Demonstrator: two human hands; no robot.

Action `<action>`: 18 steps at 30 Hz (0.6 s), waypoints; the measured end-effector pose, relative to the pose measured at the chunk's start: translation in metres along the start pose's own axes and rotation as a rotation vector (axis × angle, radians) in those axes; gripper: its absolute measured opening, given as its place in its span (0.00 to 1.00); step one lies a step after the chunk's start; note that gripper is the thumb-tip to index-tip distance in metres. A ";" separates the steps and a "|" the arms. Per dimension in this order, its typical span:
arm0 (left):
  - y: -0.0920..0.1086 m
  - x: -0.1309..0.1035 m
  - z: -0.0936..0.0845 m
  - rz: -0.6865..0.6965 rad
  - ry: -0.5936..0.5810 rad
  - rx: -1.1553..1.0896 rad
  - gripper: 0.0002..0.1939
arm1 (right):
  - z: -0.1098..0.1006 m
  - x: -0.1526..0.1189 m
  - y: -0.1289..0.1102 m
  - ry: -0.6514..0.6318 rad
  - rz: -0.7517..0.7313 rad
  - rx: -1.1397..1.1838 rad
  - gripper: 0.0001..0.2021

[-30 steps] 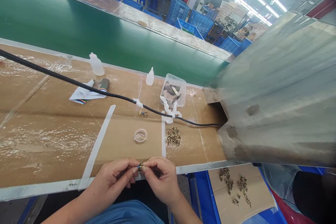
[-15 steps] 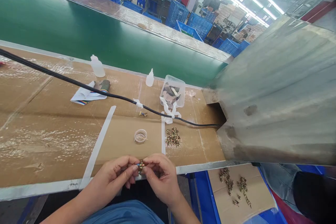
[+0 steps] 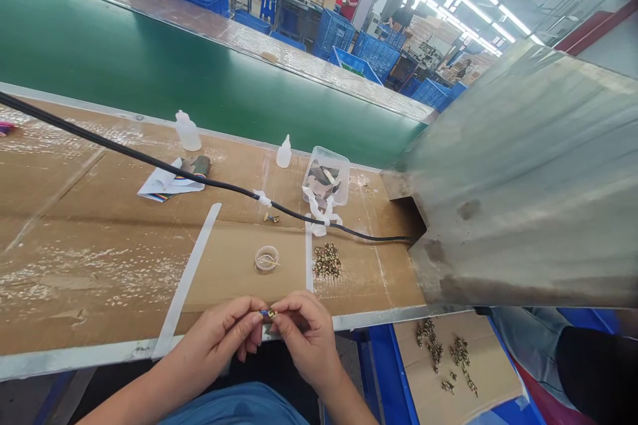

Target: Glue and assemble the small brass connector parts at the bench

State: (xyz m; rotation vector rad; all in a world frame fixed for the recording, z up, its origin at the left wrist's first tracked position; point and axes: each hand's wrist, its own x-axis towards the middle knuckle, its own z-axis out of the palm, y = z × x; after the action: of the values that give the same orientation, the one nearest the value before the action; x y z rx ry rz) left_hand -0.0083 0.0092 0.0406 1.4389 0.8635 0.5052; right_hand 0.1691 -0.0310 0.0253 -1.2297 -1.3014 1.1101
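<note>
At the table's front edge, my left hand [image 3: 224,331] pinches the blue end of a small brass-coloured metal part [image 3: 270,313]. Thumb and forefinger of my right hand [image 3: 305,332] close on its other side, so both hands hold it between them. The fingertips cover much of the part, and its exact kind does not show. Just beyond my hands stands a small round clear dish [image 3: 266,259] with a thin pale stick in it. To its right lies a pile of similar small brass-coloured parts [image 3: 327,260]. Two more small pieces [image 3: 272,218], partly blue, lie behind the dish.
A black cable [image 3: 224,184] crosses the cardboard-covered table. Behind it are two white squeeze bottles [image 3: 188,131], a clear plastic box [image 3: 326,176] and folded papers [image 3: 172,184]. A metal housing [image 3: 518,199] rises at right. More brass-coloured parts [image 3: 429,343] lie on cardboard at lower right.
The small part has turned slightly between my fingertips, and its blue end shows a little differently. Both hands stay almost in place; the whole view has shifted slightly.
</note>
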 end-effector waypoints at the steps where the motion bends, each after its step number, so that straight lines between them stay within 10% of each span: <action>1: 0.000 -0.001 0.001 0.002 0.004 0.004 0.17 | 0.001 -0.001 -0.001 0.016 0.010 0.008 0.04; 18: -0.002 -0.029 0.025 0.055 0.106 -0.139 0.09 | 0.007 -0.027 -0.012 0.043 0.037 0.129 0.05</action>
State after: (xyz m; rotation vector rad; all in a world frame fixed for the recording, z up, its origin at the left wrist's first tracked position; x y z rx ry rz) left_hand -0.0072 -0.0286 0.0427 1.3201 0.8574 0.6748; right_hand 0.1611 -0.0587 0.0350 -1.1794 -1.1604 1.1688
